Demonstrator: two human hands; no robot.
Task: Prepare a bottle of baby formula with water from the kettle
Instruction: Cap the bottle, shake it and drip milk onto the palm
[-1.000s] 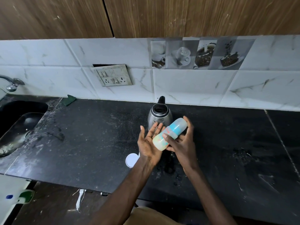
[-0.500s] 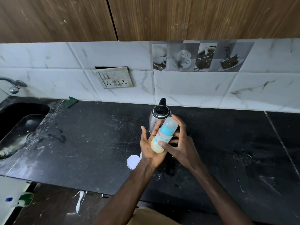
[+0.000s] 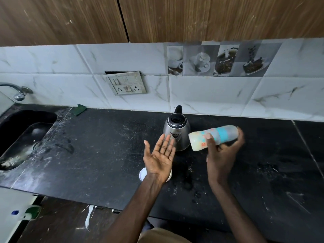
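R hand grips bottle sideways; L hand palm up, fingers spread.

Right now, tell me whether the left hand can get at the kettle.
Probably yes: the left hand is open and empty, just in front of the kettle, with nothing between them.

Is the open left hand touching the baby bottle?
Apart. The head view shows the kettle between the left hand and the baby bottle, which the right hand holds.
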